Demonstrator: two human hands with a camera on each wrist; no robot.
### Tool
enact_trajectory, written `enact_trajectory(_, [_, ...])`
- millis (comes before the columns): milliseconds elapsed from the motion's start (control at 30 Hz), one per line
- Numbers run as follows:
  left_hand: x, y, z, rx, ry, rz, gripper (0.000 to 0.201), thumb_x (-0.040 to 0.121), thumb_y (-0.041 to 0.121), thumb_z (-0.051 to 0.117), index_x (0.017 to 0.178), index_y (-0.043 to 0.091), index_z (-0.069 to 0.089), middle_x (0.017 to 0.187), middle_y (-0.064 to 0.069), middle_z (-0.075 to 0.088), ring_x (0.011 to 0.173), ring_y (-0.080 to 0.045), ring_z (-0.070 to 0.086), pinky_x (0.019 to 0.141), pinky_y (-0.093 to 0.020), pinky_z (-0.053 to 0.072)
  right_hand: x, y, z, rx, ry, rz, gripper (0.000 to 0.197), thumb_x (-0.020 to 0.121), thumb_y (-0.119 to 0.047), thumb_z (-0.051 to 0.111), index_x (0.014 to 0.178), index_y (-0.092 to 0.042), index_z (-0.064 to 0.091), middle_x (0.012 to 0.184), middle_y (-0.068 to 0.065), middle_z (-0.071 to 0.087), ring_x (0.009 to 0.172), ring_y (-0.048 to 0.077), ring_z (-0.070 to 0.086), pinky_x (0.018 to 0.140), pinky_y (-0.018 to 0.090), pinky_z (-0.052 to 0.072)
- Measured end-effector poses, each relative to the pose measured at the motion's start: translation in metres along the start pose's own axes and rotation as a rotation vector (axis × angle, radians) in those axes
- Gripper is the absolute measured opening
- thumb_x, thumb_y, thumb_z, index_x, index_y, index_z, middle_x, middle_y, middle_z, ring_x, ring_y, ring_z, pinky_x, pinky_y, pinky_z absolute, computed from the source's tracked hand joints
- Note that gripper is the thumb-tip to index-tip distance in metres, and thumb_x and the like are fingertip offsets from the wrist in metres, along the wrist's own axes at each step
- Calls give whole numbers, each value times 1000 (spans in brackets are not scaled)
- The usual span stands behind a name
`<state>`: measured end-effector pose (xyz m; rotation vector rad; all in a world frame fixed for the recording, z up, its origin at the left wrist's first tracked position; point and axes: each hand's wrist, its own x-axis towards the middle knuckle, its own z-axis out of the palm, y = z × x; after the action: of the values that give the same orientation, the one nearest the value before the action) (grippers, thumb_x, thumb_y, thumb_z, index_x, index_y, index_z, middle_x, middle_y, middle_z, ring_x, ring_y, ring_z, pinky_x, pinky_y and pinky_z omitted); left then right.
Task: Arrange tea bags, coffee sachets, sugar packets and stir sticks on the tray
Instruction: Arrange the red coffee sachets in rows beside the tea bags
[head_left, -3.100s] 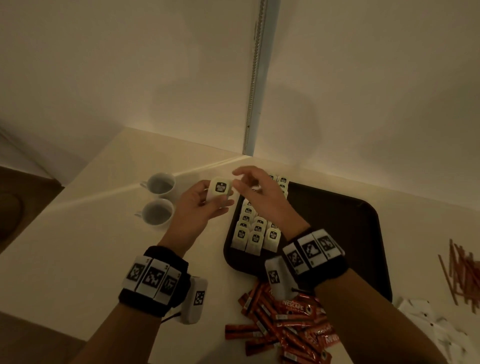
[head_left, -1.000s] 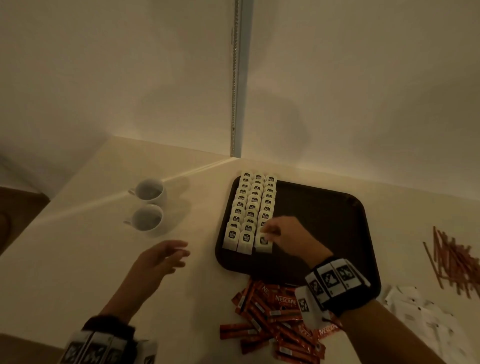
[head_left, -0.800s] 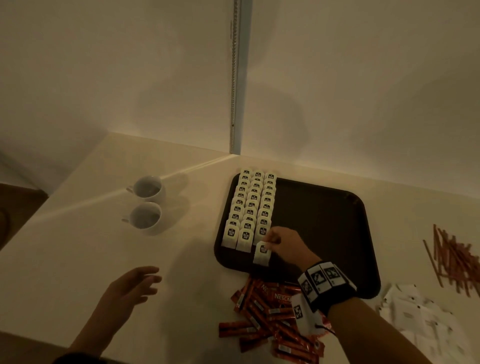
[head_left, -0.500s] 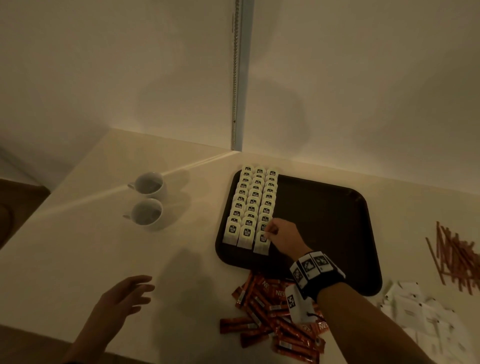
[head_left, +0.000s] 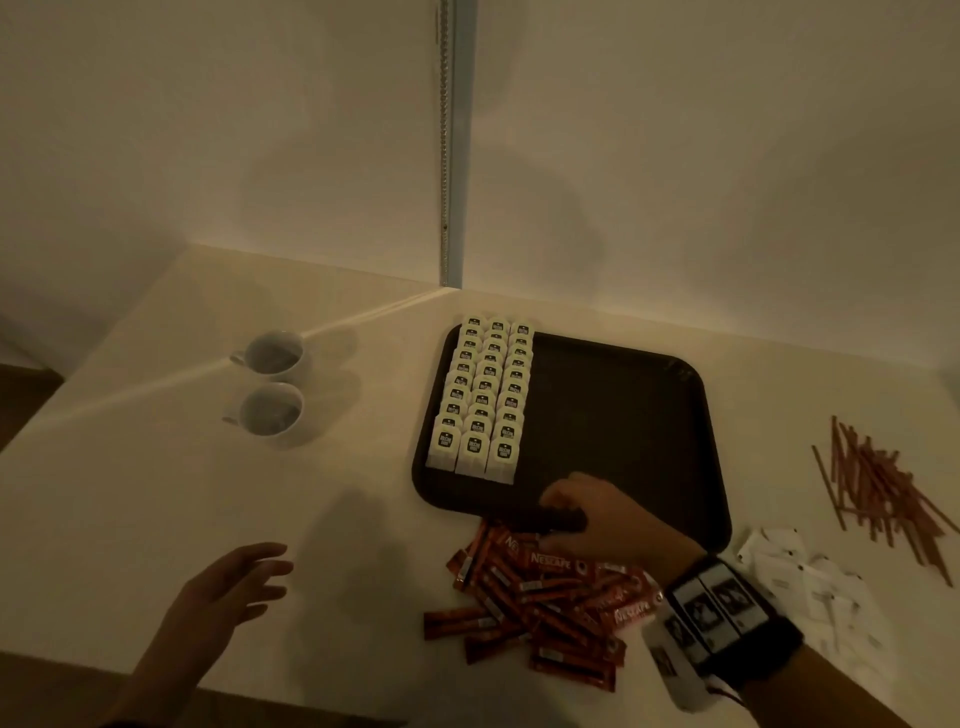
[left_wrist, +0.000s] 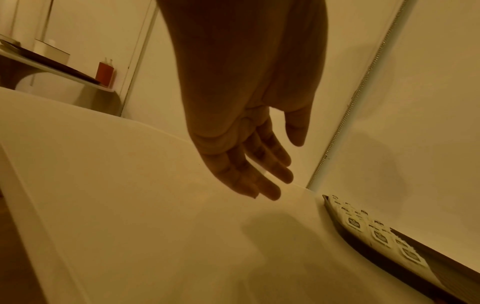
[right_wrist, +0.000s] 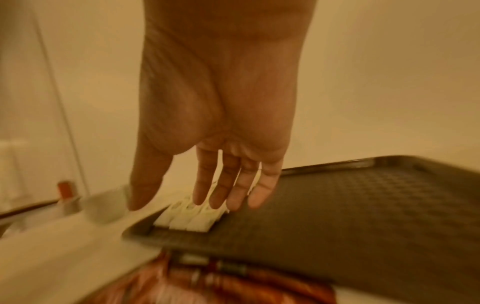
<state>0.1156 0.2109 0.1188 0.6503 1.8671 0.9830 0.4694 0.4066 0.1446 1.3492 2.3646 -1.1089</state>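
A dark brown tray (head_left: 613, 415) lies on the pale table. White tea bags (head_left: 488, 400) stand in three neat columns along its left side. Red coffee sachets (head_left: 545, 608) lie in a loose heap just in front of the tray. My right hand (head_left: 558, 506) hovers over the tray's near rim above that heap. The right wrist view shows this right hand (right_wrist: 182, 202) with straight fingers and nothing in it. My left hand (head_left: 249, 577) floats open and empty over bare table to the left. White sugar packets (head_left: 800, 577) and brown stir sticks (head_left: 878, 493) lie right of the tray.
Two white cups (head_left: 274, 355) (head_left: 270, 413) stand left of the tray. Walls meet in a corner just behind the table. The table's front edge runs close under my left forearm. The right part of the tray is bare.
My right hand let go of the last tea bag at the front of the right column and drew back to the tray's near rim. The left hand stayed low at the left.
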Motion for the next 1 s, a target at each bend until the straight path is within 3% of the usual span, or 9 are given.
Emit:
enact_trajectory(100, [-1, -7, 3, 9, -27, -6, 20, 97, 7, 47, 102, 12, 66, 94, -10, 73, 88, -33, 66, 78, -38, 47, -35, 11, 34, -119, -54, 23, 79, 70, -65, 65, 136, -32, 36, 131, -11, 37, 119, 7, 36, 105, 27, 35])
enact_trajectory(167, [-3, -12, 6, 16, -46, -10, 20, 97, 6, 48, 102, 12, 66, 93, -10, 73, 87, -33, 67, 78, -38, 47, -47, 15, 62, -210, -37, 24, 99, 65, -79, 54, 145, -32, 21, 145, -9, 25, 131, 12, 26, 113, 32, 21])
enact_trajectory(267, [-7, -15, 10, 34, -73, -6, 20, 96, 6, 48, 102, 11, 66, 92, -9, 74, 87, -32, 67, 77, -37, 47, -48, 21, 92, -311, 32, 45, 105, 69, -84, 42, 150, -28, 3, 155, -4, 7, 142, 19, 8, 113, 34, -2])
enact_trajectory(367, [-12, -15, 11, 37, -94, -16, 21, 97, 6, 47, 104, 10, 66, 95, -10, 72, 89, -33, 66, 77, -37, 47, -41, 27, 109, -344, 87, 63, 118, 59, -94, 19, 150, -23, -1, 157, 2, 5, 144, 25, 5, 109, 37, -10])
enact_trajectory(533, [-18, -16, 9, 60, -104, -25, 21, 97, 6, 46, 102, 12, 66, 98, -12, 71, 91, -36, 65, 79, -38, 46, -33, 27, 120, -304, 190, 70, 91, 77, -77, 9, 150, -23, 12, 154, 2, 19, 141, 25, 15, 115, 41, 4])
enact_trajectory(733, [-26, -17, 8, 63, -103, -28, 21, 97, 6, 46, 108, 7, 64, 101, -15, 70, 93, -36, 64, 79, -36, 46, -31, 23, 120, -224, 264, 46, 91, 83, -71, -5, 135, -16, 44, 135, 8, 45, 125, 28, 41, 106, 46, 31])
enact_trajectory(833, [-28, -17, 6, 75, -101, -24, 20, 97, 8, 47, 107, 10, 65, 100, -11, 71, 93, -34, 65, 80, -38, 47, -31, 20, 116, -199, 240, 50, 81, 88, -67, 2, 128, -16, 50, 130, 7, 49, 121, 27, 46, 103, 45, 34])
enact_trajectory(933, [-28, -18, 4, 83, -92, -22, 20, 97, 10, 48, 106, 13, 66, 97, -7, 72, 92, -31, 67, 81, -39, 48, -32, 20, 114, -224, 293, 41, 43, 91, -47, 32, 115, -19, 54, 114, 2, 59, 104, 24, 59, 88, 47, 49])
enact_trajectory(1000, [-29, -17, 4, 81, -93, -17, 20, 97, 10, 48, 104, 15, 66, 96, -6, 73, 92, -30, 67, 80, -39, 48, -30, 23, 113, -253, 341, 16, 34, 87, -36, 42, 115, -20, 54, 114, 1, 60, 106, 24, 58, 91, 47, 48])
